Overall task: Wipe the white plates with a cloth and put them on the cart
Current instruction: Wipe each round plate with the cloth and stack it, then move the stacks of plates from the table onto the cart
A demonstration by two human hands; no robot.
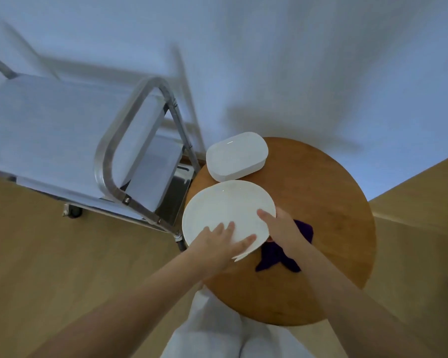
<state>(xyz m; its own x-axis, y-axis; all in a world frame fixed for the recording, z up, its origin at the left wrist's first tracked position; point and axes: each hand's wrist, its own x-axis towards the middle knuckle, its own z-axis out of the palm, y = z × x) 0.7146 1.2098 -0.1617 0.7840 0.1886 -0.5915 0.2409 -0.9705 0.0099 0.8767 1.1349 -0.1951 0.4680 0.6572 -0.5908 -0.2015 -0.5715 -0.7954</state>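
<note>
Both forearms are bare, with no sleeves reaching into view, and the left hand (219, 245) and right hand (282, 228) wear no gloves; near the bottom edge, white trousers (217, 337) cover the person's legs

plates (225, 210) glossy ceramic (white) | table (321, 202) smooth wood | cart (130, 130) brushed metal
</note>
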